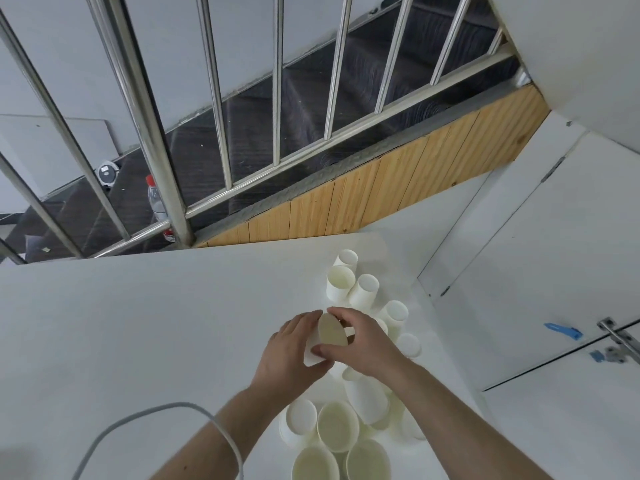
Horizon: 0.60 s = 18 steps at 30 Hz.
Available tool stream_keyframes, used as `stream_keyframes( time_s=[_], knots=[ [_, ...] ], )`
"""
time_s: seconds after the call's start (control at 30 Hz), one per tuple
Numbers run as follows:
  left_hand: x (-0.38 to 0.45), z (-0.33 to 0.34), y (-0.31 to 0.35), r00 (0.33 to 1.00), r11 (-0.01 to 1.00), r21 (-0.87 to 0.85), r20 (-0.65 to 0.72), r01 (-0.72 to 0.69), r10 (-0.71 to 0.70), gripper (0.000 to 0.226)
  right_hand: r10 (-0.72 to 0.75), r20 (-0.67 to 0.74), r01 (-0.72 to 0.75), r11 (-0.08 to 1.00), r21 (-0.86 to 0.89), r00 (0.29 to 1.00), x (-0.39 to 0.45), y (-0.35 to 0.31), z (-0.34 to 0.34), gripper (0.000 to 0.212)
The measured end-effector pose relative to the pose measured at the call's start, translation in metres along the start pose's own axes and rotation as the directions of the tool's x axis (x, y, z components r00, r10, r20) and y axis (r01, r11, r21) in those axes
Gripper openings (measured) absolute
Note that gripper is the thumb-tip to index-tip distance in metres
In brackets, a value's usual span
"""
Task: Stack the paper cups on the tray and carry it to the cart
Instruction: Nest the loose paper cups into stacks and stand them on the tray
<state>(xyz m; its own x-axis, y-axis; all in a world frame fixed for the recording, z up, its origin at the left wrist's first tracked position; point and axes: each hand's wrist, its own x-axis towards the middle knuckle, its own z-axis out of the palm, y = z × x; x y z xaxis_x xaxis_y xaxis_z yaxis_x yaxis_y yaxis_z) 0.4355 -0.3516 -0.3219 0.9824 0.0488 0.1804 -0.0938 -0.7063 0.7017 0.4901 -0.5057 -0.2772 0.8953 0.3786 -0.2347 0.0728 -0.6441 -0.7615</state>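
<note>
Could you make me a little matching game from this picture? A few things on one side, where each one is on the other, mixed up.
Things:
1. paper cup with its mouth tilted toward the camera
2. plastic bottle with a red cap
3. blue clip
4. grey cable

Places:
A. on the white door at right
B. between the left hand and right hand
C. behind the metal railing
D. draped over the left forearm

Pairs: 1-B, 2-C, 3-A, 4-D

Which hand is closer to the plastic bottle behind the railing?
Left. The left hand grips the cup on the side toward the bottle; the right hand grips it on the far side.
</note>
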Motion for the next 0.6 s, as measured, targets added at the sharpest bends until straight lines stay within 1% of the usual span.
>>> stream_keyframes(
  time_s=[0.03, 0.1, 0.17, 0.2, 0.27, 0.33, 0.4, 0.47, 0.6],
  knots=[
    [0.0, -0.002, 0.0, 1.0, 1.0, -0.005, -0.015, 0.009, -0.01, 0.07, -0.005, 0.012, 0.005, 1.0, 0.003, 1.0, 0.0, -0.001, 0.001, 0.082],
    [-0.002, -0.006, -0.002, 0.998, 0.998, -0.01, -0.006, 0.069, -0.069, 0.075, -0.008, 0.029, 0.008, 1.0, 0.019, 1.0, 0.0, -0.001, 0.001, 0.08],
    [-0.005, -0.01, -0.009, 0.99, 0.99, 0.01, 0.021, 0.142, -0.142, 0.083, 0.009, 0.03, -0.009, 1.0, 0.006, 0.999, -0.002, 0.002, -0.002, 0.072],
    [-0.007, -0.011, -0.013, 0.983, 0.983, 0.039, 0.038, 0.177, -0.178, 0.086, 0.016, 0.021, -0.015, 0.999, -0.039, 1.0, -0.003, 0.005, -0.003, 0.07],
    [-0.01, -0.013, -0.024, 0.958, 0.958, 0.108, 0.083, 0.264, -0.273, 0.087, 0.035, 0.03, -0.029, 0.983, -0.182, 0.999, -0.005, 0.015, -0.007, 0.069],
    [-0.013, -0.014, -0.033, 0.918, 0.92, 0.164, 0.121, 0.356, -0.377, 0.083, 0.086, 0.082, -0.054, 0.94, -0.337, 0.993, -0.008, 0.023, -0.008, 0.074],
    [-0.016, -0.013, -0.041, 0.882, 0.885, 0.21, 0.146, 0.414, -0.448, 0.078, 0.147, 0.119, -0.08, 0.893, -0.442, 0.982, -0.01, 0.028, -0.006, 0.078],
    [-0.018, -0.011, -0.047, 0.86, 0.864, 0.239, 0.16, 0.442, -0.484, 0.074, 0.18, 0.127, -0.095, 0.865, -0.493, 0.975, -0.013, 0.031, -0.004, 0.079],
    [-0.022, -0.005, -0.056, 0.84, 0.836, 0.31, 0.166, 0.453, -0.517, 0.071, 0.201, 0.128, -0.103, 0.838, -0.536, 0.971, -0.013, 0.036, 0.002, 0.078]
  ],
)
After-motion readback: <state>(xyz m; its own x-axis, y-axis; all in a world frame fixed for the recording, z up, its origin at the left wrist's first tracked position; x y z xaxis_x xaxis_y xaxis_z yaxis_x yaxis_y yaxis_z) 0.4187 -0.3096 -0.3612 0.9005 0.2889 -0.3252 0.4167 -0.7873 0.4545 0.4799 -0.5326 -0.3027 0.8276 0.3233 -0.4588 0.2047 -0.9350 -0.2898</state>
